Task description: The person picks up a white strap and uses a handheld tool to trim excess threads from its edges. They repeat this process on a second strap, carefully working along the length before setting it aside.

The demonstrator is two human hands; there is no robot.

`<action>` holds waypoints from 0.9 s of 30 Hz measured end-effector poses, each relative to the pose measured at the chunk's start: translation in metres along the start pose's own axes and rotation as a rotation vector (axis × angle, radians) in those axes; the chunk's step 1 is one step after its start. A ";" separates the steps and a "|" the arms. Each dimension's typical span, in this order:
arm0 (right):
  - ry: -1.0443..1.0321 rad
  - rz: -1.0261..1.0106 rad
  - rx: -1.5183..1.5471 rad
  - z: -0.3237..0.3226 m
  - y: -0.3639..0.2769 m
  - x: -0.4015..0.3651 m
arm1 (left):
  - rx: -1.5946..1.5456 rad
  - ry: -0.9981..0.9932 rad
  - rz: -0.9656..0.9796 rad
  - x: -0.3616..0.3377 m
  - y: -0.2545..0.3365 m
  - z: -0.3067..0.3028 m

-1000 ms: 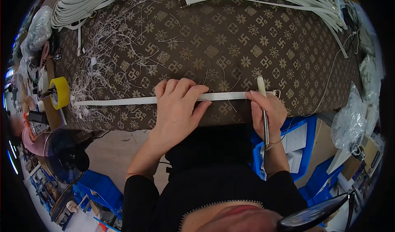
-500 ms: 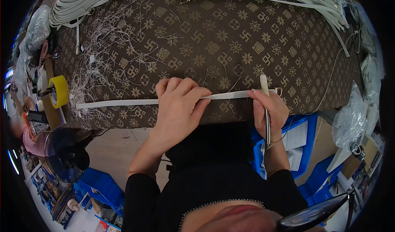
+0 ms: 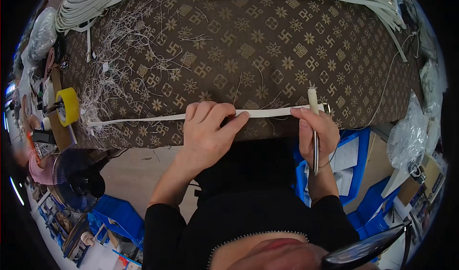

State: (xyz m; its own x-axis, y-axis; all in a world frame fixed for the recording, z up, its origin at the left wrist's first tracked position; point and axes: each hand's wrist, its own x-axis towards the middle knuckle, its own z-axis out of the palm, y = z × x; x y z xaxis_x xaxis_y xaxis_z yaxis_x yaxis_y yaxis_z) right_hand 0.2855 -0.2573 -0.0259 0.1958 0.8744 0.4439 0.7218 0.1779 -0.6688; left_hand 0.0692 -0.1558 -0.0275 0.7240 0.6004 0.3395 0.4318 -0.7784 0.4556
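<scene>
A thin white belt (image 3: 270, 112) with a metal buckle (image 3: 326, 108) at its right end stretches across the near part of the patterned cloth. My left hand (image 3: 209, 133) is closed on the belt's middle, thumb pressed against it. Close to the buckle, my right hand (image 3: 319, 131) pinches the belt between thumb and index finger. Also in that hand is a pen-shaped tool (image 3: 313, 100), with a cream-coloured upper part and a metal shaft running down towards my wrist. A thin cord shows beside the shaft's lower end. The belt's left end lies among loose threads.
Cut white threads (image 3: 122, 64) litter the left of the brown cloth (image 3: 229, 55). Bundles of white belts (image 3: 88, 7) lie at the far side. A yellow tape roll (image 3: 68, 106) and a black fan (image 3: 79, 180) are at left, a blue bin (image 3: 356, 174) below the right edge.
My left thumb has come down flat along the belt. The belt shows a smooth face between my hands and looks twisted at left. My right hand and the tool have shifted slightly right.
</scene>
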 end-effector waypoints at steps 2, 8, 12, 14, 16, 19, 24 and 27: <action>-0.019 0.008 -0.008 0.001 -0.001 -0.002 | 0.006 0.019 0.033 -0.003 0.001 0.000; -0.017 -0.032 0.062 0.010 0.002 -0.005 | -0.100 -0.030 -0.033 -0.008 0.000 0.001; -0.020 -0.010 0.072 0.009 0.000 -0.004 | -0.140 -0.003 -0.093 -0.005 0.002 0.002; -0.024 -0.004 0.074 0.009 0.000 -0.004 | -0.154 -0.014 -0.130 -0.002 0.003 -0.001; -0.031 -0.013 0.068 0.009 0.001 -0.003 | -0.120 -0.025 -0.108 -0.001 0.002 -0.002; -0.020 -0.014 0.079 0.009 0.001 -0.003 | -0.033 -0.049 -0.053 0.001 0.000 -0.003; 0.045 -0.016 0.078 0.005 -0.003 0.003 | -0.058 -0.106 -0.013 0.010 -0.008 -0.008; 0.085 -0.009 0.111 0.007 -0.002 0.007 | -0.093 -0.184 -0.026 0.018 -0.014 -0.014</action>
State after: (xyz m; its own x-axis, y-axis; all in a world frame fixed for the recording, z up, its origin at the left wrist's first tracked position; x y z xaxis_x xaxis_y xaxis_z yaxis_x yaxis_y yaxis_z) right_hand 0.2810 -0.2484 -0.0261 0.2484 0.8319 0.4963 0.6466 0.2390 -0.7244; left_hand 0.0690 -0.1317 -0.0162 0.8032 0.5695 0.1747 0.4058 -0.7378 0.5394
